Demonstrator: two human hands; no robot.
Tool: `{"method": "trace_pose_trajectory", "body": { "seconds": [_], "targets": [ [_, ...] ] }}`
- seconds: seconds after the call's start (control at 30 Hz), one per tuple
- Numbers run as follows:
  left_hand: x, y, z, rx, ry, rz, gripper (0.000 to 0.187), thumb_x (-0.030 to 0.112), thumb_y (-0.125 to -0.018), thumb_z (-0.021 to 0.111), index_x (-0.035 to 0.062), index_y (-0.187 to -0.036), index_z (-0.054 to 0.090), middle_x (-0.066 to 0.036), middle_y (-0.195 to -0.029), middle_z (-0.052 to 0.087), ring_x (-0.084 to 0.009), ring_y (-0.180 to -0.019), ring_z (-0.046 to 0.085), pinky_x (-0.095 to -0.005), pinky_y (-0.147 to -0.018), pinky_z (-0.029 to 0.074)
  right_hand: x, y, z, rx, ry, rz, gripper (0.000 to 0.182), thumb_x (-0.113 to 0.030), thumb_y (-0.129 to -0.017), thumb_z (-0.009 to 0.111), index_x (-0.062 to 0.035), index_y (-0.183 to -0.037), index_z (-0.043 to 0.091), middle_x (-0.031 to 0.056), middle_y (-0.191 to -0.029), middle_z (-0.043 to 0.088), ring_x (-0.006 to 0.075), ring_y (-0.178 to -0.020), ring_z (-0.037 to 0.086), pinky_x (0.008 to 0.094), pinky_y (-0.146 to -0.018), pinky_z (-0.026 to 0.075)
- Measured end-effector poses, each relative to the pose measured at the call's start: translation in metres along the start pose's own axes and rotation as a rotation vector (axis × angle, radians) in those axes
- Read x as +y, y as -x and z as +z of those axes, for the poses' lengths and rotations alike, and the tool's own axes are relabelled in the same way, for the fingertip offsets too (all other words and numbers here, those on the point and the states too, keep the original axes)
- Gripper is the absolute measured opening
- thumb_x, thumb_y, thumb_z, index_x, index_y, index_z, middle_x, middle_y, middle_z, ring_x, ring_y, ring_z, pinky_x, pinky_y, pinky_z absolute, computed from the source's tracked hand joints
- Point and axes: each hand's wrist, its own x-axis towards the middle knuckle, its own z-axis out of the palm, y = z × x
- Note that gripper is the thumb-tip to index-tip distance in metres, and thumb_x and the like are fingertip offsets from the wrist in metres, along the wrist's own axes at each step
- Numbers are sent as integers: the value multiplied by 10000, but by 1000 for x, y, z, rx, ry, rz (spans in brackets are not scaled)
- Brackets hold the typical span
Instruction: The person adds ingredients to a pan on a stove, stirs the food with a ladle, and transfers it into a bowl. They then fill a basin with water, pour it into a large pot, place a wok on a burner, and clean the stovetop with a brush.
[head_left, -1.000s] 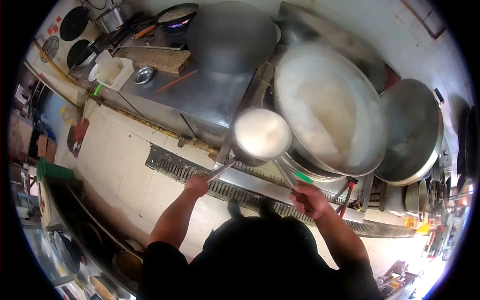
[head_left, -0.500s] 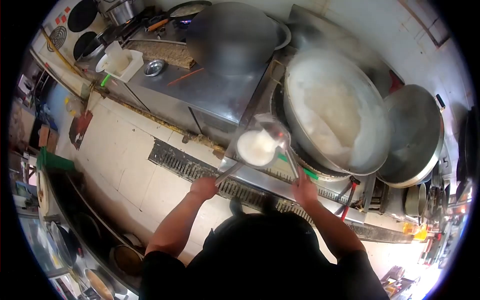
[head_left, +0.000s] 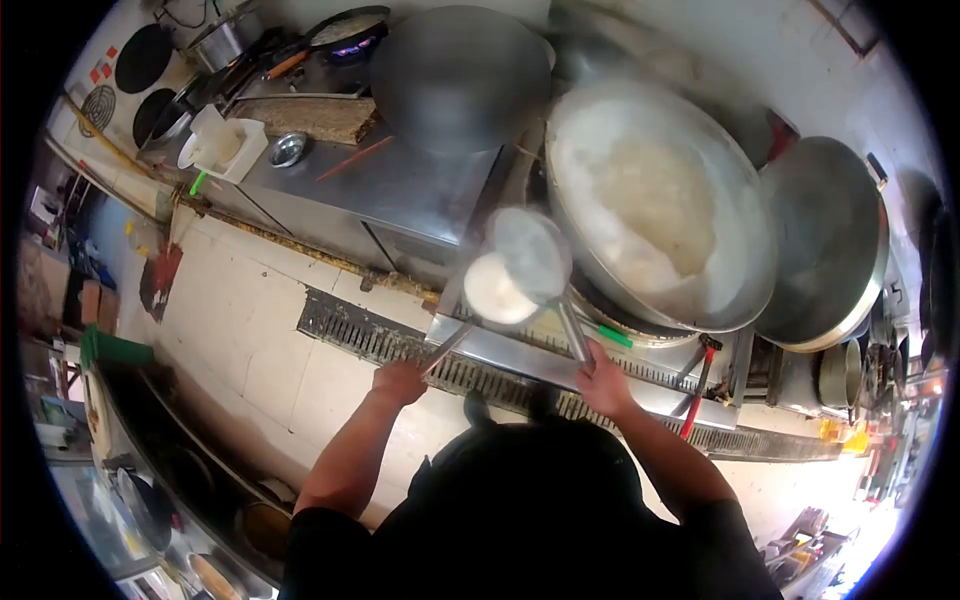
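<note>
My left hand (head_left: 398, 382) grips the long handle of a small ladle (head_left: 494, 290) full of white liquid, held over the front edge of the stove. In my right hand (head_left: 604, 383) is the handle of a larger metal scoop (head_left: 530, 253), tilted just above the ladle and partly overlapping it. Both utensils hang to the left of a big steaming wok (head_left: 660, 200) filled with white boiling liquid and pale food.
A second wide wok (head_left: 825, 240) sits to the right. An upturned dark wok (head_left: 458, 62) rests on the steel counter (head_left: 400, 180) with a white container (head_left: 226, 143) and small steel bowl (head_left: 288, 149). A floor drain grate (head_left: 360, 335) runs along the stove front.
The full scoop has tipped and now looks nearly emptied above the smaller ladle. My right hand slid slightly left along the handle; my left hand barely moved.
</note>
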Motion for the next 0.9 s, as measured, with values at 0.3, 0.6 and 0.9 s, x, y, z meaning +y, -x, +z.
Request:
{"method": "trace_pose_trajectory", "body": {
  "seconds": [0.3,0.6,0.9],
  "targets": [
    [173,13,-34,-77,1812,144,240,185,-822,566,2,-971,520,-122,-782,587,-228,-723,597,-290,-652,492,-48,-14,24,-426,-1041,-32,446,-144,-825,581,-48,-1214,386,50,-766,562,126,-624,542,252,-549,446],
    [135,18,-39,130,1741,94,284,15,-750,554,-35,-1008,444,-128,-835,592,-197,-736,599,-299,-690,491,181,-46,95,-172,296,140,331,-302,-799,570,-75,-1040,580,110,-955,625,225,-848,585,332,-749,460],
    [138,24,-52,112,1755,-23,315,-2,-742,537,-40,-1037,431,-139,-833,589,-220,-746,607,-308,-700,501,217,-82,80,115,-1276,985,274,-93,-760,571,-95,-1032,541,63,-721,532,160,-508,469,245,-414,350]
  ]
}}
